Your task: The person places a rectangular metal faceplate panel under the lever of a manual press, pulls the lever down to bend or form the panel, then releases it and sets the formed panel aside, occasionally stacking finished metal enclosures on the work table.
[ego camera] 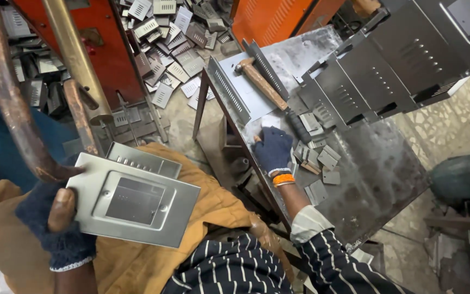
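My left hand [58, 226], in a worn dark glove with a bare thumb showing, grips the edge of a flat grey metal panel [134, 198] with a raised square centre, held over my lap. My right hand [273, 149], in a dark blue glove with an orange wristband, rests on the metal table [376, 169] among several small metal pieces [319, 158]. Whether its fingers hold one of the pieces is hidden under the glove. A wooden-handled hammer [259, 81] lies on a perforated metal tray just beyond that hand.
Stacked bent metal housings [387, 71] fill the table's far right. Many small slotted plates [169, 43] litter the floor. An orange machine [104, 49] with copper-coloured arms [6, 103] stands at left. A tan cloth [202, 207] covers my lap.
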